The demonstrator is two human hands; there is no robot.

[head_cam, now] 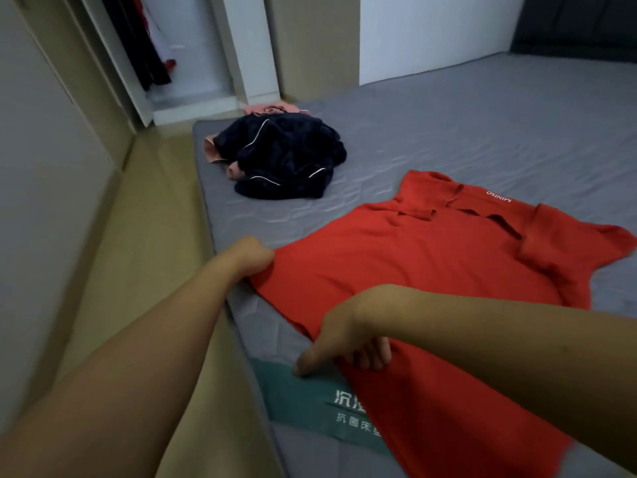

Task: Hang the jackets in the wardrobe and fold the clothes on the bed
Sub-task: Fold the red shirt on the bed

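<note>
From the head camera, we're looking down on a grey bed [465, 125] with a red shirt [413, 257] spread out flat across it, collar toward the far side, white lettering showing at the neck. The left hand [253, 255] is out at the shirt's hem corner near the mattress edge, fingers curled tight and gripping the red fabric. The right hand [344, 346] comes in from the other side, lower down, fingers curled round the shirt's near edge and pinching it, thumb pointing down toward a teal label [310, 405] printed on the mattress. Further up the bed sits a crumpled dark navy garment [289, 157] with pale piping, well apart from the shirt, and a pink piece [272, 108] peeks out just behind it. Beyond the bed's corner, an open wardrobe [193, 63] shows dark clothes [138, 39] hanging inside.
</note>
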